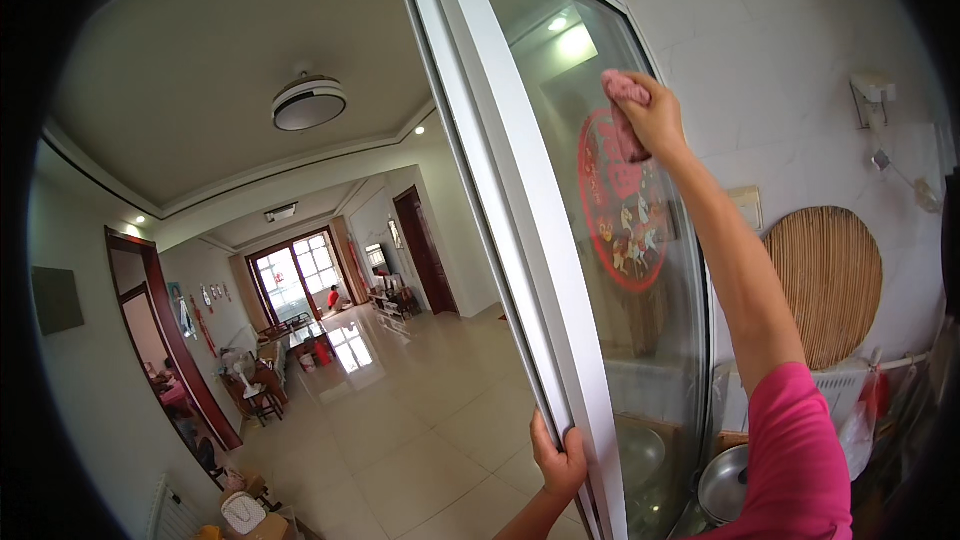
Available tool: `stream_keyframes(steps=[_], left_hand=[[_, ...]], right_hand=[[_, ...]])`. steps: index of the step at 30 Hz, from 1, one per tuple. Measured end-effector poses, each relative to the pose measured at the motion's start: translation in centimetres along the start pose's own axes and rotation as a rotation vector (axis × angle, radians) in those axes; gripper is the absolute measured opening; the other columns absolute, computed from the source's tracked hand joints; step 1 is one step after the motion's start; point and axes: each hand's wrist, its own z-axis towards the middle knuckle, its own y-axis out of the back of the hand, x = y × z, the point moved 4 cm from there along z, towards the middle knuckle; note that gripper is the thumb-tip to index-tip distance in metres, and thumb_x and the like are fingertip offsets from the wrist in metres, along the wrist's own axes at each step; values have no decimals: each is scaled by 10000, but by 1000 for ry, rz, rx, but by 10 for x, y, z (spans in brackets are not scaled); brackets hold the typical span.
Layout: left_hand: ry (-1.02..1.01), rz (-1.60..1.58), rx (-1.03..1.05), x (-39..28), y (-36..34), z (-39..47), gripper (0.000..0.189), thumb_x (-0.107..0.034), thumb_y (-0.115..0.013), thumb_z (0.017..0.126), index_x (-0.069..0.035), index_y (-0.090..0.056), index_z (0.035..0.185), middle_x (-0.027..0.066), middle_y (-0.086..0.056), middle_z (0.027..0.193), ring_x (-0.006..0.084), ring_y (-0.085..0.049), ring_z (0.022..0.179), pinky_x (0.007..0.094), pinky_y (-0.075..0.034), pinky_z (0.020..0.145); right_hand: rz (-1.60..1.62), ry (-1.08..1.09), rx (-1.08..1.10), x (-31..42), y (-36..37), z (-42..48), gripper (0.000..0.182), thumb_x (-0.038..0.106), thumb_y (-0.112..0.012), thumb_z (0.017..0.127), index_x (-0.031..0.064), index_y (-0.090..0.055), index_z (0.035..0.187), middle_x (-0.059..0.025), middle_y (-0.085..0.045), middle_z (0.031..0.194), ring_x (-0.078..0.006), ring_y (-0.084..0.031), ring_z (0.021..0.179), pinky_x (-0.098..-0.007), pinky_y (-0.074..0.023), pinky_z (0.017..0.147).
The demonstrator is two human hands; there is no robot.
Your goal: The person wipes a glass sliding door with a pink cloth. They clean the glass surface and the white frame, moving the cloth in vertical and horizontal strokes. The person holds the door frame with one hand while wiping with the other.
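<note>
A pink cloth (628, 116) is bunched in my right hand (660, 116), which is raised at the upper part of a glass door panel (555, 90). The cloth lies over or close against the pane, beside a round red decal (626, 240) with horse figures. Lower down, my left hand (561, 457) grips the edge of the white metal door frame (525, 165), fingers on one side and thumb on the other. Whether the cloth touches the glass cannot be told for certain.
Right of the panel, a round mat of thin stalks (825, 285) stands against the wall, above a metal pan (724, 484). Left of the frame, a tiled floor (405, 420) leads to a far room with a person in red (333, 297). A white fan (244, 371) stands left.
</note>
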Motion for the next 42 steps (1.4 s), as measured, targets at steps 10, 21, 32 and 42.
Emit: stream_keyframes(steps=[10, 21, 32, 42], left_hand=[[66, -118, 61, 3, -6, -3, 594, -109, -579, 854, 75, -339, 1365, 236, -488, 1224, 350, -524, 1090, 418, -411, 953], [-51, 11, -6, 4, 4, -1, 577, -17, -458, 853, 104, -277, 1387, 214, -545, 1208, 258, -579, 1049, 349, -467, 897], [71, -118, 53, 0, -8, -4, 603, -111, -588, 841, 77, -348, 1362, 233, -503, 1203, 345, -520, 1084, 420, -404, 950], [6, -60, 16, -4, 3, 3, 570, -32, -444, 867, 93, -263, 1394, 221, -517, 1228, 270, -549, 1061, 355, -455, 902]], right_hand=[[-163, 117, 195, 11, -44, 99, 284, 200, -656, 869, 71, -659, 1121, -59, -680, 889, -152, -617, 794, -294, -501, 736], [92, -161, 239, -19, 18, 14, 233, 99, -651, 843, 33, -668, 1066, -59, -680, 908, -118, -620, 824, -284, -503, 751], [-197, 121, 217, -45, -17, 76, 224, 162, -620, 857, 110, -686, 1064, -54, -692, 846, -149, -639, 760, -296, -499, 699], [81, 9, 208, 11, 11, 38, 248, 131, -602, 858, 77, -673, 1089, -45, -690, 873, -114, -628, 829, -266, -502, 747]])
